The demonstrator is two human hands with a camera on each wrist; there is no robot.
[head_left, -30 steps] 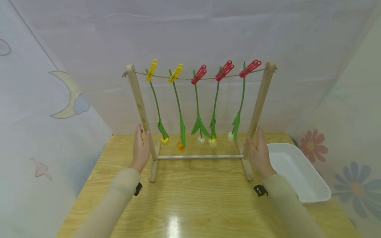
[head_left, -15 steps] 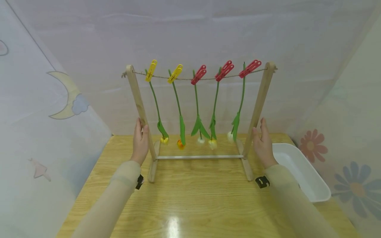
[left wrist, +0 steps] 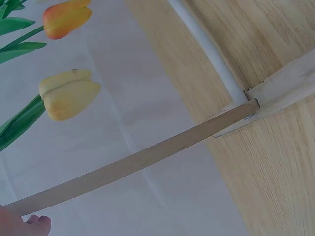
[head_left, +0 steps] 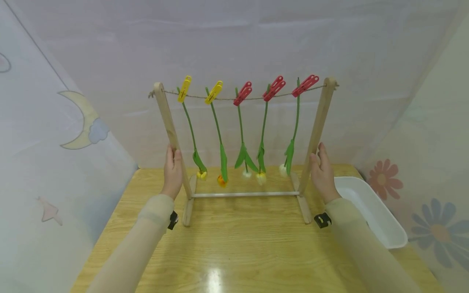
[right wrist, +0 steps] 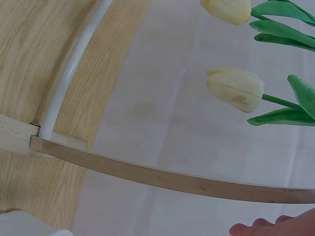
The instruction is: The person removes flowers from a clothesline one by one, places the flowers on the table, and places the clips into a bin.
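Note:
In the head view a wooden rack holds a string (head_left: 229, 99) with several tulips hanging heads down. Yellow clothespins (head_left: 185, 89) grip the stems at left, red clothespins (head_left: 274, 88) those at right. My left hand (head_left: 172, 173) is at the outer side of the left post (head_left: 166, 118), fingers fairly straight, fingertips right at the wood. My right hand (head_left: 323, 177) is beside the right post (head_left: 319, 118), fingers extended; in the right wrist view its fingertips (right wrist: 238, 229) show a gap from the wood. Tulip heads include an orange one (left wrist: 66, 18) and a pale yellow one (left wrist: 69, 93).
A white crossbar (head_left: 245, 194) joins the rack's feet on the wooden table (head_left: 234, 252). A white tray (head_left: 381, 215) stands at the right, partly behind the right sleeve. Printed cloth walls (head_left: 234, 49) enclose the back and sides.
Both hands have risen slightly along the posts. The right hand swung outward, then came a little back toward its post. The rack and the tulips hold almost the same place.

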